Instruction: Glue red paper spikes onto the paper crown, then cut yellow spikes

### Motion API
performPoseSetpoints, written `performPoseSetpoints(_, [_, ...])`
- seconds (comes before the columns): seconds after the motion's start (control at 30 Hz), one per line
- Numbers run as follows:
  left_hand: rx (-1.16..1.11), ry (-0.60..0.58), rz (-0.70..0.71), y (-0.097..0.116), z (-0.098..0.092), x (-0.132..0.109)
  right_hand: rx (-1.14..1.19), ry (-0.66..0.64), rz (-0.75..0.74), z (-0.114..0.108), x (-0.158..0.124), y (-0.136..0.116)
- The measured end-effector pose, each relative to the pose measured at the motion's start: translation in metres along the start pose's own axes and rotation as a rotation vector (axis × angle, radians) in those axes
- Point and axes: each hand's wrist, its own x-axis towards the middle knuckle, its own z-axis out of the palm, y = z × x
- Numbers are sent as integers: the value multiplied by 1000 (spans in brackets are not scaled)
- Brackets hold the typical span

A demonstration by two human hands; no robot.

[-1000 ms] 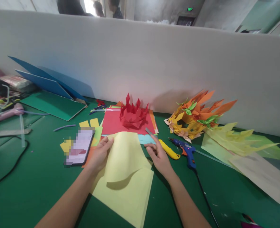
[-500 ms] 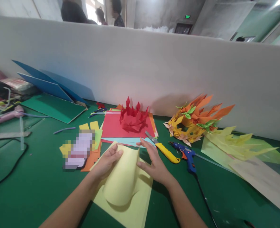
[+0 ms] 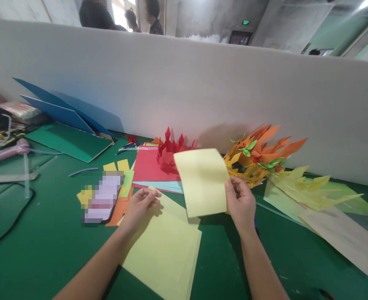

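My right hand [image 3: 240, 203] is closed on the edge of a pale yellow sheet [image 3: 202, 181] and holds it up off the table, in front of the red paper crown [image 3: 168, 150]. My left hand [image 3: 142, 204] rests with curled fingers on the top corner of the pale yellow paper stack [image 3: 162, 250] lying on the green table. A red sheet [image 3: 146, 166] lies under the crown.
A phone [image 3: 103, 198] lies on coloured paper scraps left of my left hand. An orange and yellow paper wreath [image 3: 259, 154] and light green sheets [image 3: 312, 191] sit to the right. Blue and green boards [image 3: 65, 125] lean at the back left. A white partition [image 3: 184, 83] closes the table's far side.
My right hand has taken the top yellow sheet off the stack and lifted it up and to the right, covering the yellow knife and the glue gun. My left hand stayed on the stack.
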Motion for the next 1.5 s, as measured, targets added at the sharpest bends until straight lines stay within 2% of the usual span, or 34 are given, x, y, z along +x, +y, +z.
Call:
performPoseSetpoints(0.13, [163, -32, 49, -4, 1, -2, -234, 125, -171, -2, 5, -11])
performPoseSetpoints(0.23, [201, -53, 73, -7, 1, -4, -358, 124, -287, 1, 11, -16])
performPoseSetpoints(0.33, [240, -38, 116, -3, 1, -4, -393, 133, -322, 3, 19, -15])
performPoseSetpoints(0.43, [383, -27, 204, 11, 7, 2, -414, 161, -345, 4, 25, -14])
performPoseSetpoints(0.53, [636, -109, 376, 26, 22, 18, -421, 181, -376, 3, 28, -17])
performPoseSetpoints(0.63, [889, -162, 600, 32, 40, 44, -426, 187, -372, 4, 27, -18])
performPoseSetpoints(0.7, [1103, -179, 651, 30, 52, 62, -427, 160, -359, 5, 27, -16])
performPoseSetpoints(0.77, [1322, -136, 636, 26, 60, 77, -418, 111, -350, 7, 26, -13])
performPoseSetpoints(0.87, [1386, -98, 592, 22, 66, 91, -395, 59, -328, 10, 25, -8])
performPoseSetpoints(0.97, [1399, -86, 583, 26, 64, 96, -383, 64, -293, 12, 25, -5])
performPoseSetpoints(1.13, [1391, -14, 656, 57, 54, 90, -317, -7, -217, 24, 28, 6])
performPoseSetpoints(1.23, [1381, 59, 699, 80, 49, 82, -194, -146, -100, 42, 33, 16])
performPoseSetpoints(1.33, [1377, 103, 782, 90, 49, 78, -170, -224, -76, 67, 39, 23])
performPoseSetpoints(1.43, [1377, 80, 781, 83, 50, 79, -152, -309, -87, 92, 44, 21])
performPoseSetpoints(1.5, [1361, 9, 749, 71, 51, 82, -150, -357, -107, 103, 44, 15])
